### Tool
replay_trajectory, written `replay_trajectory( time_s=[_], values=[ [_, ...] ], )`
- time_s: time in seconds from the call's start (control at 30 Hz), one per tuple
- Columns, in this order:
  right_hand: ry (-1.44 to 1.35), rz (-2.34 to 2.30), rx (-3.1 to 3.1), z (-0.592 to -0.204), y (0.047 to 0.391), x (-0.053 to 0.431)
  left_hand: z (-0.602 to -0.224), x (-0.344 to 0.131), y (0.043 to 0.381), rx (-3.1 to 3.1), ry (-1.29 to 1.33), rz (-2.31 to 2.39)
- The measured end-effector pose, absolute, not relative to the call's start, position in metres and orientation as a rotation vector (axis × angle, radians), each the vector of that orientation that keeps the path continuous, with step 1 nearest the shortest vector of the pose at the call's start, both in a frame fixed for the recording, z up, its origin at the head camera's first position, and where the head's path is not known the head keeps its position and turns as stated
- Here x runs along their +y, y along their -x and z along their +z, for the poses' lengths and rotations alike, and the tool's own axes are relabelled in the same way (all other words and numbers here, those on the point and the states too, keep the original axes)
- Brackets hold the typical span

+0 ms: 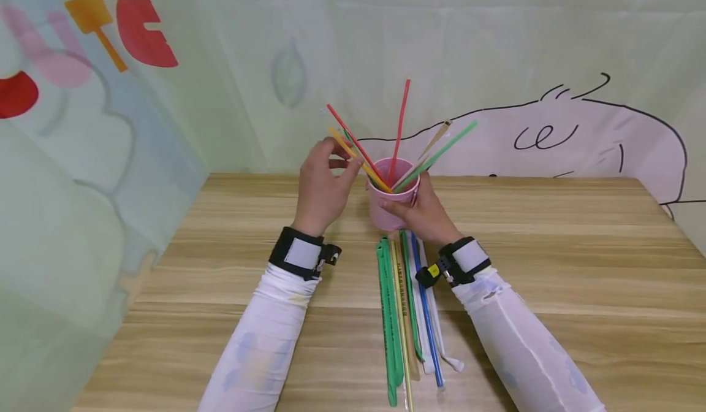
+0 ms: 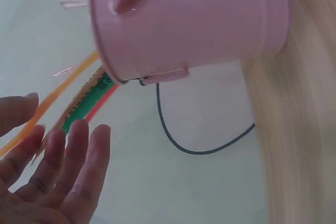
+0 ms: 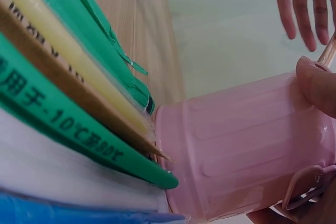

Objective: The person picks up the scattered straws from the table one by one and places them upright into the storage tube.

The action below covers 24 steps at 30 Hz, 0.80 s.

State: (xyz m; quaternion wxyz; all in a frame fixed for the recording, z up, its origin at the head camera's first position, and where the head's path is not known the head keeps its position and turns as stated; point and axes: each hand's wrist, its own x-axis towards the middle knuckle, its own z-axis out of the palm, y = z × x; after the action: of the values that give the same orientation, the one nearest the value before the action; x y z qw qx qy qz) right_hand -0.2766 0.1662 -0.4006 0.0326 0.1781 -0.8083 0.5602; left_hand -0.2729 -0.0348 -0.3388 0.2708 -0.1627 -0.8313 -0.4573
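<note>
Left hand (image 1: pixel 322 188): thumb and index lie either side of yellow straw (image 1: pixel 344 142), other fingers loosely apart; cannot tell whether grip pinches straw. Right hand (image 1: pixel 427 213): grip clamped around pink bucket (image 1: pixel 382 209), thumb on near side below rim. Bucket upright on table (image 1: pixel 551 277), toward back edge; straws lean out over its rim, tips spread. Row of straws (image 1: pixel 406 314) lies just in front of bucket, under right wrist. Open wood left and right of both forearms.
</note>
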Motion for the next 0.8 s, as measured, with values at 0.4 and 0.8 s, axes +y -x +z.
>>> replay_trajectory(
  time_s=[0.4,0.8],
  values=[
    [-0.579,1.737,-2.504,-0.380,0.262,0.163,-0.351,-0.036,0.279,-2.325,0.319,-1.238],
    [-0.564,1.749,-2.506,-0.370,0.253,0.161,-0.354,-0.041,0.281,-2.410,0.311,-1.254]
  ],
)
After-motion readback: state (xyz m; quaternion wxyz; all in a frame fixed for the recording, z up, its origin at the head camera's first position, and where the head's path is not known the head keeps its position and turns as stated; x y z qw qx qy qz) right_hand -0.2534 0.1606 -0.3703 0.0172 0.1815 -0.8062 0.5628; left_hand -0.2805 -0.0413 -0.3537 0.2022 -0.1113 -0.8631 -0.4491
